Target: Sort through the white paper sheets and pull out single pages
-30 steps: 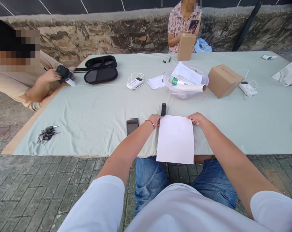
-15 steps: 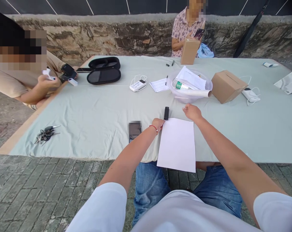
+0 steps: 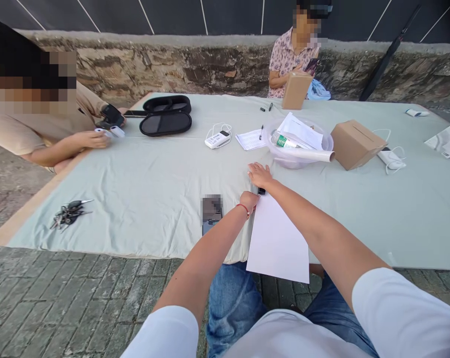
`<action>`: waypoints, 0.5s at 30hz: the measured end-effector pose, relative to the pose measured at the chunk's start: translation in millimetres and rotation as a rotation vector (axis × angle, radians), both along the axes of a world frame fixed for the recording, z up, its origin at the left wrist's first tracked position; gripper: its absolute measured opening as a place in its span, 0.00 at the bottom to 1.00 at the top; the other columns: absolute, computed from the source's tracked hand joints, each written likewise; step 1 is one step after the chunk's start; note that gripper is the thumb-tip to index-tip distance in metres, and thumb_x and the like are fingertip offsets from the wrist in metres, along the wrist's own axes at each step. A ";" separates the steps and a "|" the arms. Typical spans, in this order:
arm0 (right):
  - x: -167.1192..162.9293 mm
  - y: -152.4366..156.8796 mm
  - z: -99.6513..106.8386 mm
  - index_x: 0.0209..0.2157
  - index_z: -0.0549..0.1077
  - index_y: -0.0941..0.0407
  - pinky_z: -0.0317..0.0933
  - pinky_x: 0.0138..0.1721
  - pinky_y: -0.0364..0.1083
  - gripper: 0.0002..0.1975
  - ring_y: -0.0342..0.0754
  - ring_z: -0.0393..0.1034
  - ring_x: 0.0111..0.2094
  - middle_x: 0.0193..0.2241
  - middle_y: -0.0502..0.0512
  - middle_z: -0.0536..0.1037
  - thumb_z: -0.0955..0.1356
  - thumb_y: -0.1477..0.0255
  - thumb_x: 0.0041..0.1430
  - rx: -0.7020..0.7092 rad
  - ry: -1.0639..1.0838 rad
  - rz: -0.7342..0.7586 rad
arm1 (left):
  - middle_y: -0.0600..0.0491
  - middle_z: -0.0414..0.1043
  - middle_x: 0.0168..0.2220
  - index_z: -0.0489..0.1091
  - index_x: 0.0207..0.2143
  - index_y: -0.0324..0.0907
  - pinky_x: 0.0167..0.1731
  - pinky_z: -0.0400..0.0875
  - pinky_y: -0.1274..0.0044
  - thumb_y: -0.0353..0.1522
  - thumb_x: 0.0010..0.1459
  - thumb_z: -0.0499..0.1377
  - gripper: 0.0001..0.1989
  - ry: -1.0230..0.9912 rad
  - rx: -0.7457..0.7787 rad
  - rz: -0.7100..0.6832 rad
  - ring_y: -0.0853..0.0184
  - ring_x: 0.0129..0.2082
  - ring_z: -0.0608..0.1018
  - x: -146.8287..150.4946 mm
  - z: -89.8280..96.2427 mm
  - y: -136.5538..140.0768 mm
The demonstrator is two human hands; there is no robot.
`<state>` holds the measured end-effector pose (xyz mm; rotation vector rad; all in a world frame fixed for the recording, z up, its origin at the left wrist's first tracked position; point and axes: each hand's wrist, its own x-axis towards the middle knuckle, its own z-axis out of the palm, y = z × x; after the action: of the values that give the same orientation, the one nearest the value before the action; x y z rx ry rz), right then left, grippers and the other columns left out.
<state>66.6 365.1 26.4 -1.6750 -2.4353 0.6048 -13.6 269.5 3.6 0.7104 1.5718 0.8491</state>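
Right hand spread flat on small black device | left hand curled, pinning paper corner

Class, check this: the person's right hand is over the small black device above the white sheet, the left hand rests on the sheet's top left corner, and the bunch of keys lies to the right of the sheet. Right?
Not quite. The head view shows the bunch of keys far to the left of the white sheet, near the table's left edge. The rest holds: the right hand covers the small black device, and the left hand rests on the sheet's top left corner.
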 end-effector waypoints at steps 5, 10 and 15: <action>-1.1 -4.0 -10.6 0.63 0.57 0.55 0.29 0.64 0.70 0.25 0.55 0.40 0.68 0.66 0.60 0.56 0.51 0.66 0.69 -0.009 -0.027 -0.039 | 0.54 0.62 0.17 0.60 0.18 0.42 0.29 0.69 0.69 0.24 0.48 0.64 0.15 -0.017 -0.130 -0.015 0.64 0.24 0.73 0.5 6.8 -0.1; -2.2 -4.3 -9.1 0.61 0.60 0.55 0.28 0.64 0.70 0.23 0.57 0.41 0.68 0.65 0.61 0.59 0.52 0.66 0.69 -0.011 -0.031 -0.071 | 0.50 0.68 0.21 0.65 0.22 0.40 0.30 0.72 0.70 0.22 0.48 0.63 0.09 -0.084 -0.186 -0.011 0.63 0.26 0.76 -2.3 26.3 -4.5; -2.3 -6.2 -9.4 0.58 0.63 0.55 0.30 0.64 0.70 0.22 0.55 0.42 0.68 0.63 0.61 0.62 0.51 0.66 0.69 0.005 -0.033 -0.086 | 0.46 0.73 0.24 0.68 0.27 0.36 0.32 0.74 0.70 0.23 0.47 0.65 0.07 -0.078 -0.237 -0.101 0.62 0.27 0.78 -8.2 36.6 -13.7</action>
<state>64.3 358.8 17.0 -1.7913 -2.3703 0.5640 -21.7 255.9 40.2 0.5735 1.5224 0.5969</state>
